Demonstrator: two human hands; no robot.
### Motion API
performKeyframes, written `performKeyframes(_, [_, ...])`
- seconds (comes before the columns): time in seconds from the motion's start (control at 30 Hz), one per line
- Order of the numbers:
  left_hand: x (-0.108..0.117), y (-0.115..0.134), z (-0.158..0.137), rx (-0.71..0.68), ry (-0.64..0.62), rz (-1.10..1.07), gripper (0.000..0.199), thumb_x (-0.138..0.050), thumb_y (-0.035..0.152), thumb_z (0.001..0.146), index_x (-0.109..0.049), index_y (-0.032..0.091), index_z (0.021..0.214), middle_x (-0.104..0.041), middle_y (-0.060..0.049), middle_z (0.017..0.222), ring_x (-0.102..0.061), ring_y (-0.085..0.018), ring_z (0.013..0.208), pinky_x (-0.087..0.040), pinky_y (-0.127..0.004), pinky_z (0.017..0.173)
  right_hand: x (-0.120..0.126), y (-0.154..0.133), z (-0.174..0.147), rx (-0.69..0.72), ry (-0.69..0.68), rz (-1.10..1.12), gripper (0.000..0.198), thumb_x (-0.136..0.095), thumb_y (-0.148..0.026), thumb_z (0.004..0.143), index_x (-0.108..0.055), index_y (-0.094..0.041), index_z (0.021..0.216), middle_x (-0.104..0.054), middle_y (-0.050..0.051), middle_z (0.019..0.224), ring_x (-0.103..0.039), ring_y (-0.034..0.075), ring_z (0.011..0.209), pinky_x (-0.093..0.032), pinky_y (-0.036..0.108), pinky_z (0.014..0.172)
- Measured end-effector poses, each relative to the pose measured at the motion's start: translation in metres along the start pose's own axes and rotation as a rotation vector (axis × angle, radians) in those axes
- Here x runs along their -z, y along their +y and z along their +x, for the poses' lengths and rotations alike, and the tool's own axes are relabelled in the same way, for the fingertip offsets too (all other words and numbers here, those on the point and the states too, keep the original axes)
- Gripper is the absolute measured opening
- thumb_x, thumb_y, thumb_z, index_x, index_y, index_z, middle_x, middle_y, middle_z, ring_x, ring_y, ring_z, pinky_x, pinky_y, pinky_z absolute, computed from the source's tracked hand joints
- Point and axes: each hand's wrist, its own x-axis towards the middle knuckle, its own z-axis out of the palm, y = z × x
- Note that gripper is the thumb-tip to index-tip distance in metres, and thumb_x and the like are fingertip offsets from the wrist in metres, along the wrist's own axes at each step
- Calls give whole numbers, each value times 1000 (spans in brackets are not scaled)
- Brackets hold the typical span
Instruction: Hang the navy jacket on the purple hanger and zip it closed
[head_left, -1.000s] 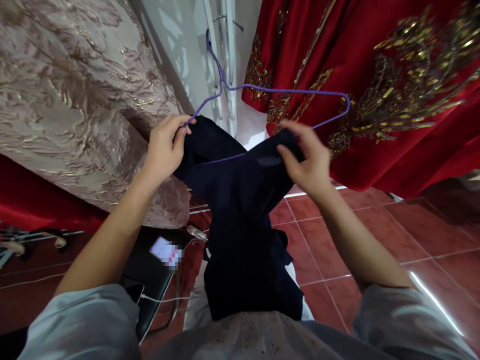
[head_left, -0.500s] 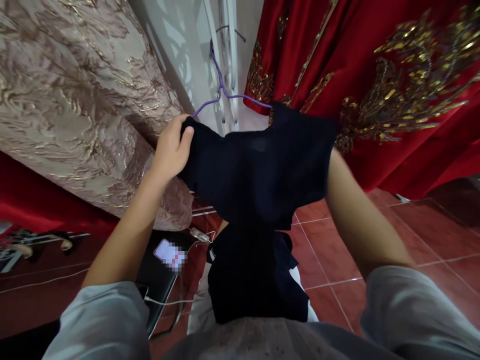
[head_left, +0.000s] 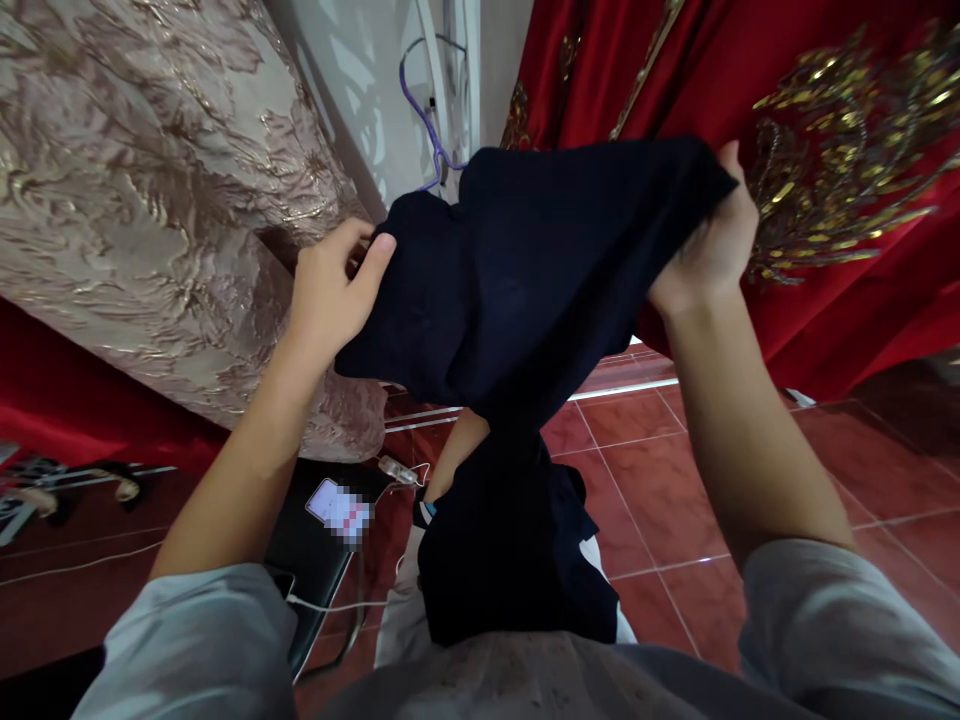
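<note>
A dark navy shirt [head_left: 517, 250] is stretched between my two hands over a purple wire hanger [head_left: 433, 140], whose hook and neck show above the collar. My left hand [head_left: 337, 285] pinches the shirt's left shoulder, thumb on top and fingers behind it. At the far right, my right hand [head_left: 716, 235] has hold of the raised sleeve edge; most of its fingers are hidden by the cloth. The shirt's lower part hangs toward my lap, where dark cloth [head_left: 510, 560] lies bunched.
Left of the shirt hangs a pale embossed fabric [head_left: 180, 200]; to the right hangs red satin cloth [head_left: 847, 310] with gold sequins. A phone [head_left: 330, 500] rests on a black seat [head_left: 300, 560] with a white cable. White upright bars [head_left: 471, 80] stand behind the hanger.
My right hand has come out from behind the cloth and moved up and right, pulling the shirt's right side outward. More of the hanger's shoulders is covered. My left hand has barely moved.
</note>
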Motion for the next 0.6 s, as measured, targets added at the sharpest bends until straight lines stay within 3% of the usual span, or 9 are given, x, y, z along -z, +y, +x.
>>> performKeyframes(0.07, [-11,-5,12,1,14,-66,24,-66,43,100,-68,20,94,-66,-1,79,-67,-19,80,-53,-32,85,-9,-13,7,-66,5,40,69,-20,-58,101,-74,-17,86,-72,-8,129,-59,29,133,-46,43,76])
performKeyframes(0.17, [-23,-21,18,-28,14,-157,8,-71,26,94,-68,19,96,-69,-2,88,-68,-20,90,-54,-33,91,-31,-29,-2,-172,25,5,71,-28,-69,102,-73,-17,86,-77,1,117,-65,27,125,-51,40,78])
performKeyframes(0.23, [-24,-28,13,-60,-6,-211,7,-67,18,91,-70,18,97,-72,-4,94,-69,-20,94,-55,-35,94,-43,-30,-19,-226,-117,5,79,-27,-78,99,-74,-17,86,-78,7,100,-71,27,115,-57,40,79])
performKeyframes(0.3, [-19,-25,1,-112,-48,-292,10,-63,16,91,-72,18,86,-74,-5,95,-70,-20,95,-56,-37,96,-52,-22,-37,-236,-328,-42,77,-31,-80,98,-75,-18,91,-76,9,91,-73,27,105,-60,42,83])
performKeyframes(0.4, [-3,-1,-14,-224,-213,-464,33,-66,21,94,-65,19,61,-75,-7,97,-72,-21,99,-49,-44,112,-67,1,-58,-78,-436,-333,53,-61,-62,94,-71,-19,123,-75,12,112,-70,31,113,-56,51,101])
performKeyframes(0.5, [10,34,-19,-294,-428,-621,47,-72,35,97,-64,20,53,-75,-8,104,-72,-24,110,-32,-48,129,-92,18,-71,163,-428,-633,88,-76,-43,83,-39,-19,160,-45,19,159,-42,40,149,-35,62,123])
performKeyframes(0.57, [11,55,-20,-282,-505,-742,49,-74,43,95,-65,20,52,-75,-9,108,-71,-26,117,-35,-47,128,-109,23,-77,303,-389,-711,105,-75,-42,83,-17,-23,168,-23,16,171,-20,41,160,-19,65,129])
performKeyframes(0.6, [8,64,-21,-255,-523,-814,49,-77,44,92,-65,20,52,-75,-9,108,-70,-27,120,-41,-45,124,-116,24,-80,364,-358,-727,106,-73,-44,84,-11,-27,169,-21,13,171,-15,40,161,-13,66,130])
